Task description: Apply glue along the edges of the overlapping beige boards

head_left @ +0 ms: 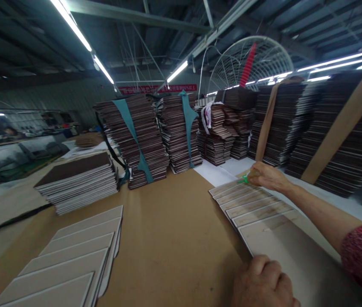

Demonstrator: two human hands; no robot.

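Observation:
On the right, several flat grey panels point(273, 234) lie fanned in overlapping steps, with brownish, wet-looking streaks on their exposed strips. My right hand point(260, 175) is closed at the far end of this row. It grips a small tool with a bright green part point(243, 180), which touches or nearly touches the farthest strips; its exact kind is unclear. Near the bottom edge, my left hand point(265, 281) rests with bent fingers on the left edge of the nearest panel. Its thumb and palm are hidden.
Another fanned set of grey panels point(62, 260) lies at the left on the brown tabletop point(168, 238). Behind it sits a low stack of dark boards point(81, 181). Tall strapped stacks point(145, 136) line the back, continuing right point(343, 128). A large fan point(251, 62) stands behind.

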